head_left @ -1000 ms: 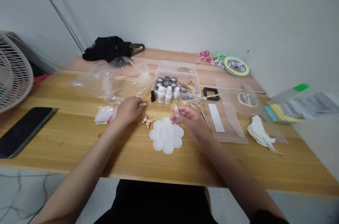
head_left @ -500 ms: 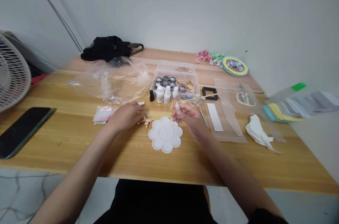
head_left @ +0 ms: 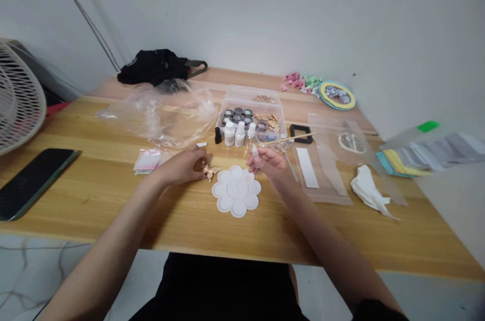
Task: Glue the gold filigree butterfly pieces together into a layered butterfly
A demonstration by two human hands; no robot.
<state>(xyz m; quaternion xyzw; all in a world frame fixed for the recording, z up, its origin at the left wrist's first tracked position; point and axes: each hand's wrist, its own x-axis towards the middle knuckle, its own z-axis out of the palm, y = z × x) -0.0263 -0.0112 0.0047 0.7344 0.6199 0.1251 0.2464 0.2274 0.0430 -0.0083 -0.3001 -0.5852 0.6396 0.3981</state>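
My left hand (head_left: pixel 186 165) has its fingers closed at the left edge of a gold butterfly-shaped metal piece (head_left: pixel 209 172), which is low over the wood or resting on it; I cannot tell which. In my right hand (head_left: pixel 270 162) a small white nozzle bottle (head_left: pixel 255 153) is held upright between thumb and fingers. A thin wooden stick (head_left: pixel 297 137) reaches rightward from behind these fingers; whether they touch it is unclear. Between the hands lies a white flower-shaped palette (head_left: pixel 237 190). A small white cap (head_left: pixel 202 144) lies just beyond my left hand.
Behind the palette stand white bottles (head_left: pixel 229 135), a black bottle (head_left: pixel 217 135) and a clear compartment box (head_left: pixel 250 96) with small pots and gold pieces. Plastic bags (head_left: pixel 159 113) lie left, a phone (head_left: pixel 36 182) farther left. A black frame (head_left: pixel 301 134) and crumpled tissue (head_left: pixel 368 189) are right.
My left hand has closed in on the gold butterfly piece, its fingers now at the piece's edge. The white cap now lies apart from that hand. My right hand keeps holding the bottle.
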